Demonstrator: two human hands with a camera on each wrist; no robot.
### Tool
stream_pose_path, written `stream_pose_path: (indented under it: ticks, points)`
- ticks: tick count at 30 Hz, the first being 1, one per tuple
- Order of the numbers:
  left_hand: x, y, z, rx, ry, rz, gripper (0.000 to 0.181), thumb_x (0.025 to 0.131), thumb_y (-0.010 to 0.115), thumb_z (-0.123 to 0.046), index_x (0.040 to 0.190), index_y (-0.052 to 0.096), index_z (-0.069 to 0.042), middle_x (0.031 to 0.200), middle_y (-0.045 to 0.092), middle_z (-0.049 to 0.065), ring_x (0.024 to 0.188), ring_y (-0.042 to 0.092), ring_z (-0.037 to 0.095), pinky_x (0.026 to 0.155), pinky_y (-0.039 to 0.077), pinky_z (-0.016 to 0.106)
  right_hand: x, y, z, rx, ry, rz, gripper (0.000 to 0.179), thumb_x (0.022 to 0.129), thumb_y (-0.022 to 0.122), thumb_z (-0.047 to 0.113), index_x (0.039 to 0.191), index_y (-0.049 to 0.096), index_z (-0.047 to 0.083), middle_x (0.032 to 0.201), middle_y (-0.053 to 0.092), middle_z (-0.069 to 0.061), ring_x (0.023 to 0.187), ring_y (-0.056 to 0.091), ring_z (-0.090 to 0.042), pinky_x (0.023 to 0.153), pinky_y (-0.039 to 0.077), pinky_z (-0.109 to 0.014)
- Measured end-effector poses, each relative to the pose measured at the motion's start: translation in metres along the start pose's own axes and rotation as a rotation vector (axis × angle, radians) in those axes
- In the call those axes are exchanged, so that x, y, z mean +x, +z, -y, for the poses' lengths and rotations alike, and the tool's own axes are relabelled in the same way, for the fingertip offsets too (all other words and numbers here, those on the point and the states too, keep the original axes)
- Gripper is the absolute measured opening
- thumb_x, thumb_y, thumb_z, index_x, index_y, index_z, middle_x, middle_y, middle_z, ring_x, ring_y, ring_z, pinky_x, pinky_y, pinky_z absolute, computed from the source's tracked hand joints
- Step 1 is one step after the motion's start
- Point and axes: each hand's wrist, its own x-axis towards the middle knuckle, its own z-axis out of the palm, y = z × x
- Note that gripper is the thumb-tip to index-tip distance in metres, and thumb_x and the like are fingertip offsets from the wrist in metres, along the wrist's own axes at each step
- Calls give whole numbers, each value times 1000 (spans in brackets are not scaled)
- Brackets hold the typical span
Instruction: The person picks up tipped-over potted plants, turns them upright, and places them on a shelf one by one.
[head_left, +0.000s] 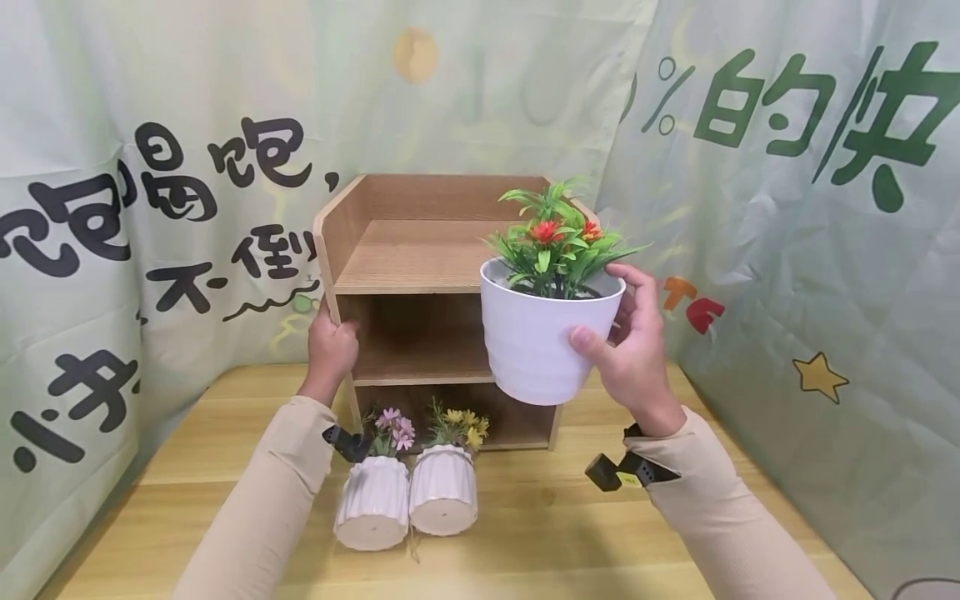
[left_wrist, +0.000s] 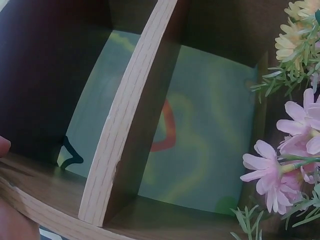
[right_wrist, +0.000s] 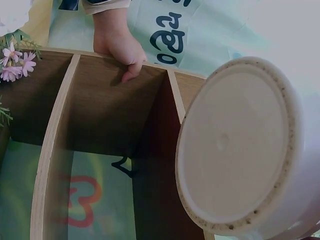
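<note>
In the head view my right hand [head_left: 637, 350] grips a white flower pot [head_left: 543, 342] by its right side, thumb on the front. The pot is held in the air before the wooden shelf's right half; green leaves and red flowers [head_left: 551, 237] rise from it. Its round underside [right_wrist: 232, 147] faces the right wrist camera. My left hand [head_left: 330, 350] grips the left side panel of the wooden shelf [head_left: 420, 375]; in the right wrist view that hand [right_wrist: 122, 50] has its thumb inside the panel and its other fingers hidden behind it.
Two small white fluted pots lie tipped on the wooden table [head_left: 555, 533], bases toward me: one with pink flowers [head_left: 371, 504], one with yellow flowers [head_left: 444, 492]. Printed curtains [head_left: 465, 100] hang behind and on both sides.
</note>
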Motion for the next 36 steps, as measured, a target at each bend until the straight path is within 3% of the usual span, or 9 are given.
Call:
stream_pose_path:
  ticks: [8, 15, 22, 26, 36]
  points:
    - [-1, 0, 0, -7, -3, -7, 58, 81, 50, -2, 138, 45, -1, 124, 55, 30, 113, 49, 42, 102, 35, 53, 5, 3, 0, -34, -46, -51, 67, 74, 72, 23, 131, 43, 4, 103, 60, -20, 82, 63, -15, 69, 53, -20]
    - [-1, 1, 0, -14, -7, -6, 60, 81, 50, -1, 141, 44, -3, 126, 55, 30, 116, 49, 41, 103, 34, 52, 12, 6, -4, -28, -102, -110, 74, 72, 77, 42, 132, 46, 11, 105, 62, -16, 82, 62, -17, 69, 53, -21]
    - [-1, 1, 0, -4, -3, -17, 58, 80, 50, -2, 138, 46, -2, 123, 56, 30, 113, 50, 42, 101, 36, 53, 19, 8, -4, -46, -84, -150, 77, 70, 79, 42, 131, 46, 9, 106, 61, -21, 83, 61, -18, 71, 51, -22]
    - [-1, 1, -1, 5, 1, -16, 56, 80, 50, -2, 136, 47, 0, 123, 56, 31, 112, 49, 43, 100, 36, 53, 23, 8, -4, -39, -104, -179, 83, 66, 82, 50, 131, 47, 10, 105, 63, -19, 79, 61, -17, 69, 51, -23]
    - [-2, 1, -1, 10, -1, -18, 56, 80, 50, -2, 136, 46, 0, 125, 54, 31, 115, 49, 44, 102, 35, 53, 33, 11, -2, -20, -135, -194, 86, 65, 84, 50, 130, 45, 11, 110, 63, -22, 82, 64, -20, 73, 53, -25]
